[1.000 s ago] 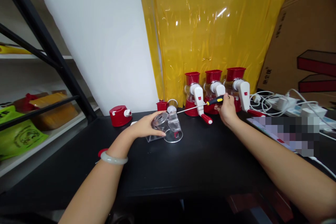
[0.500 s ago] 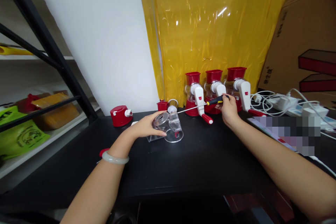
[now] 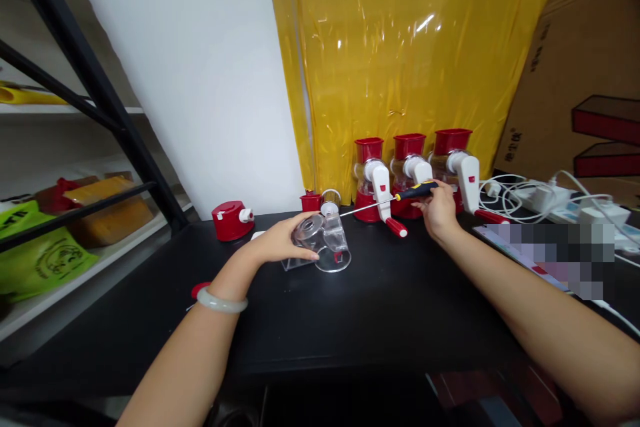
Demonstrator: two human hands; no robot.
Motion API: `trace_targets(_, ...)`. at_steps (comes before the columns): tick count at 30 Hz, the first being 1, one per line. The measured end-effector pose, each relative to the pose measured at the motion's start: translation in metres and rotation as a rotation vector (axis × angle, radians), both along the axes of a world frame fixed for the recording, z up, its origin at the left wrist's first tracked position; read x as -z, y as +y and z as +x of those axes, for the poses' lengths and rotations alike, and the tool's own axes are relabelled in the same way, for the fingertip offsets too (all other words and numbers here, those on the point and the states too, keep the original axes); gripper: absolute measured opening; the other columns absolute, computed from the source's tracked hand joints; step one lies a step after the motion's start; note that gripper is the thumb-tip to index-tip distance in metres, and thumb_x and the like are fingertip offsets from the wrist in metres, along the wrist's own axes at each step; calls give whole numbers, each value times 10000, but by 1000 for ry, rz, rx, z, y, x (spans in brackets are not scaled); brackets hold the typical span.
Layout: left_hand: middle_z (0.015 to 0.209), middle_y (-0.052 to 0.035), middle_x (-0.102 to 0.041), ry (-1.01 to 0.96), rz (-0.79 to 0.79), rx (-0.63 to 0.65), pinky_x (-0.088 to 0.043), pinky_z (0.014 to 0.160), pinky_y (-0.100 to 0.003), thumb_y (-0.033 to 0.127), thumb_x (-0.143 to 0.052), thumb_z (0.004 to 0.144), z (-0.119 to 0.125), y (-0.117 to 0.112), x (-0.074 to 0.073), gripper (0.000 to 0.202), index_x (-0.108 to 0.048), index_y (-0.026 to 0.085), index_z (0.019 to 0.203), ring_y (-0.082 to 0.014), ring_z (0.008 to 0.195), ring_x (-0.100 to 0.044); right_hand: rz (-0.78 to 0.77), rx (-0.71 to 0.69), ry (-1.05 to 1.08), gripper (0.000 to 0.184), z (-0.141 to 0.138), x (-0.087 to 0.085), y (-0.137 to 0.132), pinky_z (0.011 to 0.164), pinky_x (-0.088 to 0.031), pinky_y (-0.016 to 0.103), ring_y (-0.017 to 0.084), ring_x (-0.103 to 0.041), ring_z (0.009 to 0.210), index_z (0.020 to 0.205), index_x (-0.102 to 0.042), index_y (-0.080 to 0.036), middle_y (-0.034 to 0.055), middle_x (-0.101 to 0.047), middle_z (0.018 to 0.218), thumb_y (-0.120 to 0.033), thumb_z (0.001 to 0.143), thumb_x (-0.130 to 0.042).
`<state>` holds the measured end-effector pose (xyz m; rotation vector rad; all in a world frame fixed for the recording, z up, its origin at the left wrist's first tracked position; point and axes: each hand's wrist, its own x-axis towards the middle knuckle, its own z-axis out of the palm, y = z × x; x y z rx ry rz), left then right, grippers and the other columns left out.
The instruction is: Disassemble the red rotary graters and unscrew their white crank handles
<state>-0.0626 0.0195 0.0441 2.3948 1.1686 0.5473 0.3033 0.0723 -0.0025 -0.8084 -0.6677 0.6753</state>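
Observation:
My left hand (image 3: 280,243) rests on a clear plastic housing (image 3: 324,242) that lies on its side on the black table (image 3: 350,320), fingers curled round its left end. My right hand (image 3: 440,210) grips a screwdriver (image 3: 395,199) with a black and yellow handle. Its thin shaft points left toward the top of the clear housing. A pale bangle sits on my left wrist.
Three red and white hand-crank grinders (image 3: 413,173) stand in a row before a yellow plastic curtain (image 3: 400,47). A red base part (image 3: 231,220) and a small red cap (image 3: 311,201) lie behind the housing. White cables and chargers (image 3: 540,197) lie right; shelves (image 3: 65,213) stand left.
Almost nothing has changed. Both hands keep their hold, and the view has drifted slightly so everything sits a little further right.

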Motion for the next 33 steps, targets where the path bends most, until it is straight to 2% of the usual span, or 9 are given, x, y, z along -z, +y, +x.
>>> trace_targets(5, 1413, -88, -553, -11, 0, 22, -396, 1080, -437, 488, -811, 621, 0, 0, -1, 941, -416, 262, 1446, -313, 1259, -547, -76, 67, -183, 365, 5, 6, 5, 449, -431, 276, 131, -543, 511, 977, -461, -251, -28, -558, 755, -562, 802, -537)
trace_targets(9, 1418, -87, -550, -3, 7, 5, -397, 1078, -429, 500, -811, 620, 0, 0, 0, 953, -411, 256, 1450, -313, 1263, -545, -137, 157, -329, 404, 8, 10, 7, 417, -396, 289, 141, -484, 416, 981, -426, -269, -72, -495, 590, -588, 794, -591)
trace_targets(18, 1427, -92, -542, 10, 0, -7, -393, 1079, -418, 508, -815, 613, 0, 1, 2, 982, -396, 253, 1465, -308, 1266, -545, -108, 57, -122, 350, 4, 8, 12, 347, -404, 265, 112, -440, 374, 941, -356, -286, -86, -476, 620, -468, 796, -618)
trace_targets(25, 1428, -84, -543, 16, 19, -6, -399, 1074, -415, 511, -801, 616, 0, 0, 1, 967, -404, 258, 1460, -306, 1265, -546, -107, 39, -58, 197, 2, 1, 8, 342, -424, 237, 99, -465, 392, 927, -332, -280, -71, -494, 696, -300, 858, -516)
trace_targets(33, 1420, -86, -551, 15, 11, -22, -403, 1069, -410, 497, -812, 609, 2, -1, -1, 970, -411, 254, 1458, -302, 1257, -555, -99, -6, -52, 232, -3, 1, 4, 361, -421, 233, 95, -462, 414, 928, -358, -274, -66, -496, 712, -348, 847, -563)
